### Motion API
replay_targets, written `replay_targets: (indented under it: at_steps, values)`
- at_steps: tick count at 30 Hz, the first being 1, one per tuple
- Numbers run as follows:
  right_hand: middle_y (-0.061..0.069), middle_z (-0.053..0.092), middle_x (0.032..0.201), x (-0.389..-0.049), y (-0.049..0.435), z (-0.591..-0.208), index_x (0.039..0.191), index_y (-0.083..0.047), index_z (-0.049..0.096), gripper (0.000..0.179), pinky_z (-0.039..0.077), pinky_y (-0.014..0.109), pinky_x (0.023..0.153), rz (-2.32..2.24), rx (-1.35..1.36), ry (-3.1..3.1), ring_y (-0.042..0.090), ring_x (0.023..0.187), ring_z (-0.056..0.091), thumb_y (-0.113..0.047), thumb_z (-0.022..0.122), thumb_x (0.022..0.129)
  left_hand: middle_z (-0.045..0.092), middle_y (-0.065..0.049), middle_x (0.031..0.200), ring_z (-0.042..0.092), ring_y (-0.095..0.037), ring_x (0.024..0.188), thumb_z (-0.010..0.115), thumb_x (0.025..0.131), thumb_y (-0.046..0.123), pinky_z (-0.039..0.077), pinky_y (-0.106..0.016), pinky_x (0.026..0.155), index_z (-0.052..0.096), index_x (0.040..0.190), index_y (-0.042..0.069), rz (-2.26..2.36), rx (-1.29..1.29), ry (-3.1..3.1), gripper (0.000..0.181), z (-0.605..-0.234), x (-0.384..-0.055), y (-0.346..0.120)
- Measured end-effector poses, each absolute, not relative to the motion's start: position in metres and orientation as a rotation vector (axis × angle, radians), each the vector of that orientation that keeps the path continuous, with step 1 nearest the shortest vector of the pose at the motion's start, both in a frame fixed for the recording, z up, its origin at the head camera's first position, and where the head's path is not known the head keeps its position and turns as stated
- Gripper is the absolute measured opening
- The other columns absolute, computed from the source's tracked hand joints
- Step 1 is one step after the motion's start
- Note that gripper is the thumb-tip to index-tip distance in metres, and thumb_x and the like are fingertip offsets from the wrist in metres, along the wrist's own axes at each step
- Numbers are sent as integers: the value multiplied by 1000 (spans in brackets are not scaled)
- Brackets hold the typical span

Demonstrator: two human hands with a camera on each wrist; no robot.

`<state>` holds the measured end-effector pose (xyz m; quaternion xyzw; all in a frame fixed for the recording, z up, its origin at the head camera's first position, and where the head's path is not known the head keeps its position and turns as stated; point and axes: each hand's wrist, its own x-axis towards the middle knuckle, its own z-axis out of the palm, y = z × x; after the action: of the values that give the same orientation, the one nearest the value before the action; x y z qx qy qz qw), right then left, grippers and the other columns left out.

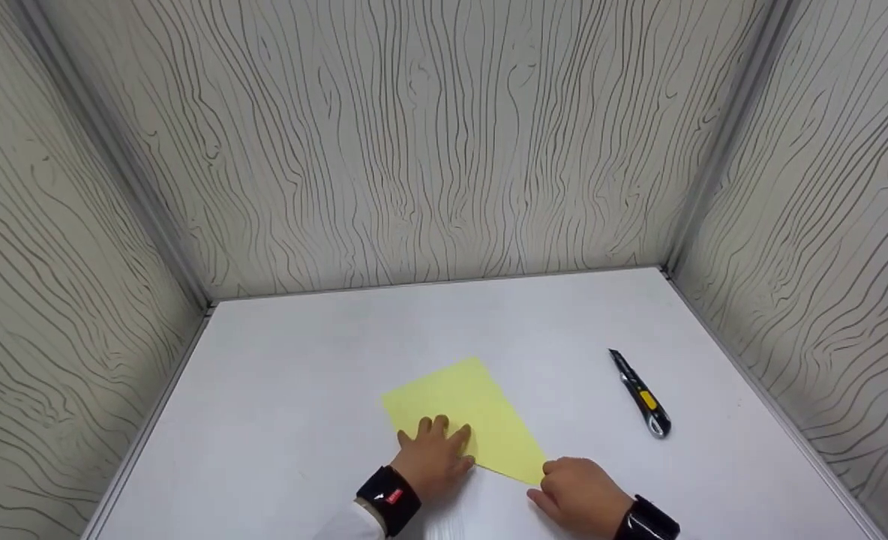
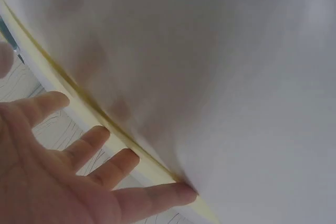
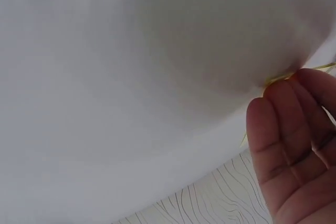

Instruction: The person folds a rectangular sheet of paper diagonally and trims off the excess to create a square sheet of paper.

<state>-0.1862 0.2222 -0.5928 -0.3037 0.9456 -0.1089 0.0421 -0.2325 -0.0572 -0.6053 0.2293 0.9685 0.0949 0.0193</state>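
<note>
A yellow sheet of paper [image 1: 481,405] lies askew on the white table [image 1: 301,360]. My left hand [image 1: 433,457] rests on its lower left part with the fingers spread; in the left wrist view, the fingertips [image 2: 123,163] touch the paper along its near edge. At the lower right corner of the sheet, my right hand [image 1: 583,491] has its fingers bent and holds the tip of the paper. The right wrist view shows the fingers [image 3: 286,119] close together at that yellow corner, while the thumb's contact is hidden there.
A black and yellow utility knife [image 1: 643,397] lies on the table to the right of the paper, its tip pointing away from me. Wood-grain panels [image 1: 444,150] stand behind the table and along both sides. Each wrist wears a black band [image 1: 389,499].
</note>
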Motion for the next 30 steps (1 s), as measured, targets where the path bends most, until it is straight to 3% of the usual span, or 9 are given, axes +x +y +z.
replay_targets:
  at_steps: [12,15,18,21,24,27,30]
  values:
    - [-18,44,65,-203,214,-593,67,-18,68,39,33,17,60,-510,-1118,2784,-2,60,36,-36,74,101,59,-16,147,55,-41,135,69,98,55,47,-82,99,63,149,29,222,705,3054,58,-605,-228,-47]
    - [-15,53,73,-216,214,-596,76,-18,73,28,39,18,62,-540,-1156,2868,-1,67,43,-35,77,98,59,-15,147,55,-40,135,71,97,56,48,-80,100,64,148,32,215,747,3049,58,-601,-228,-47]
    - [-9,64,91,-232,215,-599,89,-16,77,22,52,25,72,-572,-1113,2929,6,83,55,-36,82,93,58,-14,149,55,-40,136,69,97,58,48,-79,101,63,149,34,192,765,3043,58,-601,-229,-46]
    - [2,68,115,-248,214,-601,106,-12,77,34,60,38,91,-587,-1031,2963,19,105,63,-38,88,88,59,-13,148,55,-39,135,69,97,60,48,-78,100,63,149,35,164,770,3045,58,-603,-230,-46]
    - [15,65,138,-260,212,-602,127,-7,72,59,57,51,107,-603,-958,2977,35,126,64,-41,92,84,59,-12,147,56,-38,135,69,97,61,49,-78,100,63,149,37,154,782,3036,57,-604,-232,-47]
    - [24,56,155,-270,211,-603,145,-5,63,84,51,60,114,-616,-891,2973,44,141,57,-45,94,79,59,-11,148,55,-38,137,70,96,60,49,-78,100,62,148,39,153,804,3018,57,-606,-235,-48]
    - [26,49,163,-279,210,-606,156,-3,54,101,46,62,120,-612,-832,2956,47,149,50,-50,95,76,59,-9,151,54,-37,140,70,96,60,48,-77,102,62,149,42,153,825,2998,57,-608,-237,-50]
